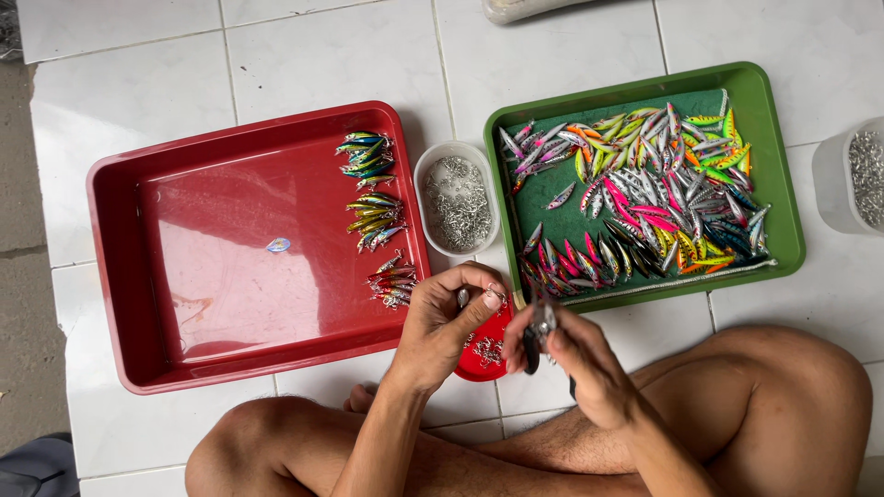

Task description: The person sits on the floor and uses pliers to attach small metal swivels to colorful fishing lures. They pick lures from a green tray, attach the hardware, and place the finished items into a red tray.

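A person sits cross-legged on a white tiled floor [331, 55], and both hands meet low in the middle, just above the knees.

The left hand [448, 317] is curled, with the thumb and fingers pinched on a small silver thing [463, 296]. It is too small to tell just what it is. The right hand [575, 354] is closed around dark pliers [532, 348], and a small silver lure [545, 317] sticks up at the fingertips. The two hands are very near each other, almost touching. The silver lure sits between them, close to the left thumb.

Right under the hands lies a small red lid [483, 354] with a few shiny metal bits in it.

To the far left of the hands is a big red tray [184, 276]. Three little heaps of finished lures [373, 216] lie along its right side, and one tiny lure [278, 245] lies alone in the middle.

Just far of the left hand stands a clear tub of silver rings [456, 198], between the two trays.

To the far right is a green tray [773, 166] full of many bright lures [654, 184] in pink, green, orange and silver. Another clear tub [852, 175] of metal bits stands at the right edge.
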